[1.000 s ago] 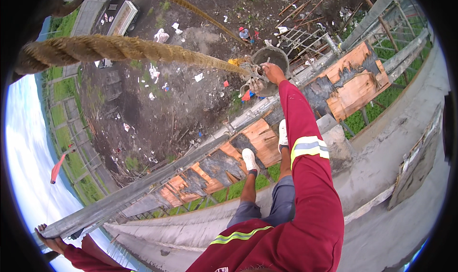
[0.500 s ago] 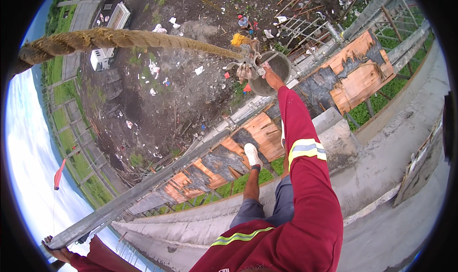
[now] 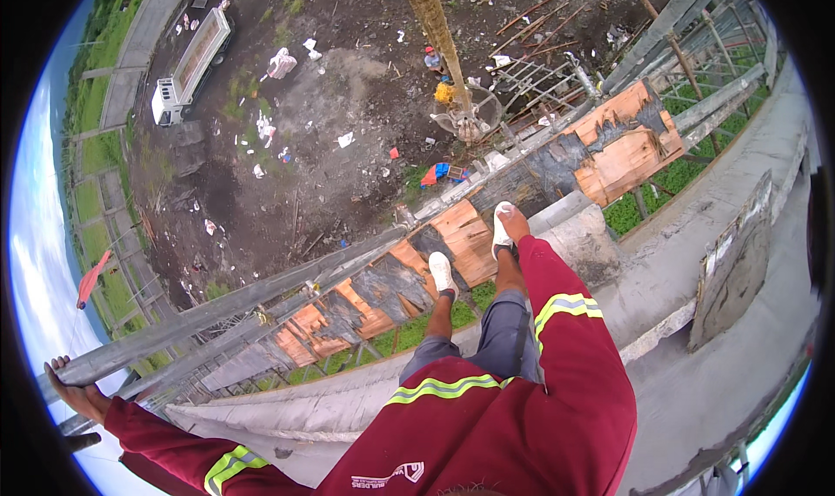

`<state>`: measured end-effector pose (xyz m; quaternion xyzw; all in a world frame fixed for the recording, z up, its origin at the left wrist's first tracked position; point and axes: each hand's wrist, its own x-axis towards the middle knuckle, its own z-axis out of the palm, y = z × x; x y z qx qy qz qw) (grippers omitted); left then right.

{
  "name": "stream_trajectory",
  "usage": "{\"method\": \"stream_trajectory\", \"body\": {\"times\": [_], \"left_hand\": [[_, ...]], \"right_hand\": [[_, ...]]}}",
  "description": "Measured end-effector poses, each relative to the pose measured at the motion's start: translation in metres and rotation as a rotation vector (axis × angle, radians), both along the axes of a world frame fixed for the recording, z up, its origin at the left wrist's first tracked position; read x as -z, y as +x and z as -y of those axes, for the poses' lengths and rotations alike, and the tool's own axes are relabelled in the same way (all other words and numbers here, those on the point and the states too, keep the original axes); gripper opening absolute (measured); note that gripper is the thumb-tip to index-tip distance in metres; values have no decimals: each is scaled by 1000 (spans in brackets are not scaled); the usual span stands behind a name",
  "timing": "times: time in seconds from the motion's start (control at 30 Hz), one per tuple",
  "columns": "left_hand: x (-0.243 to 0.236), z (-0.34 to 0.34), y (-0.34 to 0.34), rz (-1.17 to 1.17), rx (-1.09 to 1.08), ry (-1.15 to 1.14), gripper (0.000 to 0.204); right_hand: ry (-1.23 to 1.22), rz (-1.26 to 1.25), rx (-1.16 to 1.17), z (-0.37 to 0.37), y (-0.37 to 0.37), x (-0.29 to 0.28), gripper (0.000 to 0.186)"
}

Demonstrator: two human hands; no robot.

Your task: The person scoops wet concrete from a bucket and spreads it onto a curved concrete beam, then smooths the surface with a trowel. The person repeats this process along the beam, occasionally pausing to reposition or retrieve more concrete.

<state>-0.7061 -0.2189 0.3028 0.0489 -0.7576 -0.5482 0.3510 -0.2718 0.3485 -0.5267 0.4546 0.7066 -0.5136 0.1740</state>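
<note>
Bucket (image 3: 488, 109) beyond walkway (image 3: 465, 244) edge, over open air.
Left hand (image 3: 80, 397) curled round pipe (image 3: 187, 324); right hand (image 3: 514, 225) apart from bucket, finger spread not discernible.

left grip (image 3: 80, 397) around pipe (image 3: 217, 311), thick rope (image 3: 439, 31)

Plank (image 3: 470, 244): orange-tan, ragged dark-grey patches. On it: white shoes (image 3: 442, 272). Along its far edge: dull grey pipe (image 3: 235, 305). Beyond plank: golden-brown twisted rope (image 3: 433, 28), yellow bundle (image 3: 444, 92), white truck (image 3: 197, 61). Plank's near side: maroon sweatshirt (image 3: 513, 426), lime-and-silver bands (image 3: 567, 307); slate-blue shorts (image 3: 509, 326); pale grey concrete (image 3: 731, 183). Off plank's left end: coral-red flag (image 3: 93, 280).
</note>
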Motion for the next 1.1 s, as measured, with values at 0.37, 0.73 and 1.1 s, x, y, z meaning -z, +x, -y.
{"method": "stream_trajectory", "body": {"times": [0.37,0.73,1.1], "left_hand": [[58,-84,16,-149,164,-39,41],[56,-120,36,-217,189,-18,46],[60,-120,23,-195,70,-92,57]], "right_hand": [[129,-13,338,34,222,-95,24],[-166,-195,592,72,209,-219,55],[149,-319,776,66,252,-207,40]]}}
